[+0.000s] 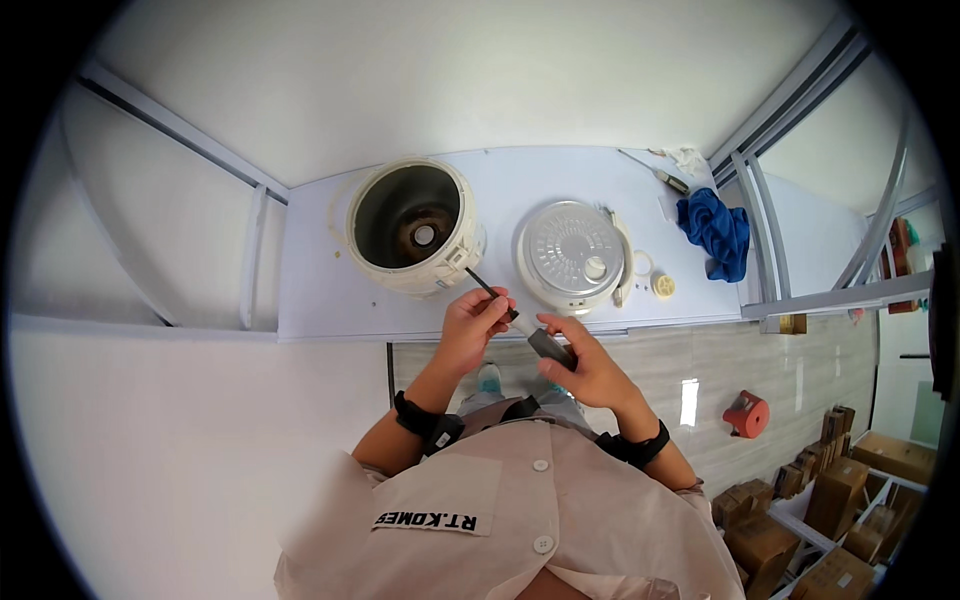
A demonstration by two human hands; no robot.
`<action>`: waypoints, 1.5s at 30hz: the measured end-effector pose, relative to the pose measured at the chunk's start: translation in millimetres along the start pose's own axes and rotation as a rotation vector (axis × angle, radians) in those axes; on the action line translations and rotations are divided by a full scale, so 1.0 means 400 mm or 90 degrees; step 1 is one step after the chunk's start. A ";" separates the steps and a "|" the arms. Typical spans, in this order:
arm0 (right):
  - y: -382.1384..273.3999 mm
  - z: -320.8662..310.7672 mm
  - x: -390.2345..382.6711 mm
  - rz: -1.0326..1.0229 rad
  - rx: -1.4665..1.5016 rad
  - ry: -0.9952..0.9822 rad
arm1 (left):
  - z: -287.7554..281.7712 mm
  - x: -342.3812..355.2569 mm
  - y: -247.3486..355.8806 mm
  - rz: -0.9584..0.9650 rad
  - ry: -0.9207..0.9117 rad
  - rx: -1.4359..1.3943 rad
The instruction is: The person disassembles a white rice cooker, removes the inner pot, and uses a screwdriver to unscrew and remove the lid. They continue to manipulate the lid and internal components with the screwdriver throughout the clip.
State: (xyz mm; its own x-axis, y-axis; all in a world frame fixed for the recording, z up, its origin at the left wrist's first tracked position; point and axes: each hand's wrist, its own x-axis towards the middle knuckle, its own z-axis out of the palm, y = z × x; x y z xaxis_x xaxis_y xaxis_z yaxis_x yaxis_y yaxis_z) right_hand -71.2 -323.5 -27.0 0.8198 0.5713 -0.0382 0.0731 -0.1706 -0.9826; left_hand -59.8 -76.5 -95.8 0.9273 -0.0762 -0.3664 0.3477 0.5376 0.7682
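Note:
A screwdriver (547, 346) with a grey and white handle and a dark shaft slants up and left in front of me. My left hand (468, 328) pinches its shaft near the handle. My right hand (598, 372) holds the handle between thumb and fingers. The shaft's tip is beside the front right side of a cream rice cooker body (432, 279); whether it touches cannot be made out. The body is tipped toward me without a lid, its dark inside stained brown around a round pale centre. Right of it lies the cooker's round lid (572, 246), with a silvery inner plate.
On the white table (330, 300), a small yellowish round part (663, 286) and a pale ring (643, 263) lie right of the lid. Farther right are a blue cloth (714, 232) and another screwdriver (672, 182). Metal frames flank the table; a red stool (746, 414) and cardboard boxes (838, 497) stand below.

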 end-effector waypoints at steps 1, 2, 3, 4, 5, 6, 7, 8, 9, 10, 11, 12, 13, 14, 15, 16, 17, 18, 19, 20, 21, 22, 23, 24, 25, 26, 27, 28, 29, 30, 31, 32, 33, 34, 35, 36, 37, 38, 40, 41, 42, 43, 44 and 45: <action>0.000 0.005 -0.001 -0.073 -0.110 0.029 | -0.004 0.003 -0.009 0.008 0.005 -0.003; -0.013 0.010 -0.006 -0.020 -0.095 0.042 | -0.001 0.006 -0.016 0.015 0.009 -0.007; -0.036 0.016 -0.013 0.033 -0.080 0.054 | 0.000 0.009 -0.022 0.023 0.013 -0.011; -0.049 0.020 -0.018 0.085 -0.064 0.067 | -0.004 0.014 -0.030 0.021 0.007 -0.016; -0.038 0.026 -0.022 0.070 -0.077 0.104 | -0.006 0.018 -0.034 0.019 0.000 -0.019; -0.016 0.033 -0.025 0.055 -0.090 0.140 | -0.008 0.020 -0.038 0.016 -0.007 -0.022; -0.003 0.039 -0.028 0.040 -0.103 0.176 | -0.012 0.020 -0.042 0.007 -0.017 -0.021; 0.001 0.043 -0.030 0.055 -0.074 0.184 | -0.002 0.017 -0.034 -0.003 -0.028 -0.019; 0.003 0.047 -0.032 0.069 -0.045 0.192 | 0.008 0.014 -0.024 -0.012 -0.040 -0.018; 0.005 0.050 -0.034 0.083 -0.016 0.200 | 0.016 0.008 -0.016 -0.035 -0.090 -0.046; 0.005 0.057 -0.034 0.108 0.031 0.209 | 0.019 -0.001 -0.004 -0.058 -0.139 -0.073; 0.006 0.063 -0.034 0.131 0.078 0.218 | 0.019 -0.007 0.002 -0.081 -0.187 -0.100; 0.006 0.068 -0.034 0.155 0.125 0.227 | 0.017 -0.010 0.001 -0.078 -0.214 -0.072; 0.007 0.072 -0.034 0.170 0.124 0.225 | 0.016 -0.013 -0.004 -0.075 -0.240 -0.044; 0.007 0.074 -0.034 0.185 0.123 0.223 | 0.014 -0.015 -0.007 -0.072 -0.266 -0.016; 0.008 0.078 -0.035 0.201 0.123 0.221 | 0.009 -0.011 -0.012 -0.068 -0.256 0.015; 0.009 0.084 -0.036 0.175 0.117 0.238 | 0.000 -0.005 -0.020 -0.062 -0.245 0.044; 0.010 0.092 -0.036 0.149 0.110 0.255 | -0.010 0.003 -0.028 -0.056 -0.235 0.074; 0.009 0.100 -0.036 0.123 0.104 0.273 | -0.020 0.012 -0.037 -0.075 -0.215 0.093; -0.005 0.102 -0.036 0.063 0.011 0.292 | -0.025 0.022 -0.042 -0.093 -0.195 0.111; -0.029 0.101 -0.036 0.003 -0.083 0.309 | -0.031 0.030 -0.047 -0.111 -0.176 0.130; -0.043 0.102 -0.038 -0.056 -0.177 0.325 | -0.037 0.036 -0.053 -0.130 -0.163 0.144; -0.044 0.103 -0.041 -0.059 -0.183 0.322 | -0.032 0.041 -0.051 -0.148 -0.153 0.158; -0.043 0.103 -0.043 -0.061 -0.189 0.318 | -0.027 0.043 -0.050 -0.140 -0.170 0.149; -0.041 0.104 -0.045 -0.064 -0.195 0.314 | -0.023 0.045 -0.049 -0.132 -0.187 0.138; -0.032 0.106 -0.050 -0.018 -0.132 0.311 | -0.008 0.040 -0.044 -0.100 -0.233 0.105; -0.022 0.109 -0.054 0.027 -0.068 0.307 | 0.005 0.035 -0.037 -0.067 -0.278 0.071; -0.016 0.109 -0.058 0.072 -0.004 0.302 | 0.015 0.029 -0.026 -0.077 -0.289 0.072; -0.016 0.108 -0.059 0.108 0.015 0.304 | 0.033 0.017 -0.002 -0.087 -0.298 0.073; -0.016 0.105 -0.059 0.144 0.034 0.306 | 0.043 0.011 0.010 -0.097 -0.308 0.073; -0.016 0.103 -0.060 0.180 0.053 0.308 | 0.046 0.012 0.007 -0.110 -0.302 0.056; -0.013 0.104 -0.060 0.162 0.034 0.300 | 0.047 0.010 0.004 -0.120 -0.293 0.037; -0.008 0.104 -0.061 0.145 0.015 0.293 | 0.047 0.010 0.002 -0.130 -0.283 0.018; -0.005 0.105 -0.060 0.127 -0.005 0.285 | 0.035 0.019 -0.006 -0.121 -0.284 0.060; -0.019 0.108 -0.059 0.072 -0.077 0.306 | 0.024 0.029 -0.011 -0.113 -0.284 0.101; -0.044 0.113 -0.056 0.017 -0.150 0.326 | 0.014 0.037 -0.018 -0.105 -0.284 0.142; -0.048 0.114 -0.053 -0.021 -0.191 0.338 | 0.007 0.045 -0.027 -0.100 -0.273 0.164; -0.052 0.115 -0.052 -0.057 -0.234 0.352 | 0.014 0.047 -0.024 -0.095 -0.263 0.186; -0.029 0.112 -0.050 -0.094 -0.256 0.367 | 0.014 0.048 -0.025 -0.083 -0.260 0.206; -0.018 0.111 -0.054 -0.035 -0.189 0.362 | 0.014 0.050 -0.025 -0.076 -0.269 0.203; -0.010 0.110 -0.059 0.024 -0.121 0.355 | 0.014 0.050 -0.026 -0.068 -0.277 0.201; -0.004 0.110 -0.063 0.083 -0.053 0.346 | 0.013 0.048 -0.026 -0.050 -0.288 0.181; -0.004 0.107 -0.059 0.122 -0.014 0.334 | 0.025 0.039 -0.011 -0.032 -0.298 0.161; -0.005 0.105 -0.055 0.162 0.026 0.320 | 0.032 0.035 -0.003 -0.013 -0.308 0.142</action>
State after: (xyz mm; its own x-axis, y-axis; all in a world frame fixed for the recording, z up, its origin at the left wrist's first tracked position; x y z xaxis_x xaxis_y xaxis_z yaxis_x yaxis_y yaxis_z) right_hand -113.1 -302.2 -31.8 0.9793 0.0616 -0.1927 -0.1754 -0.2161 -0.9605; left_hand -45.5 -89.0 -94.9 0.8595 -0.4917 -0.1392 0.3390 0.3447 0.8754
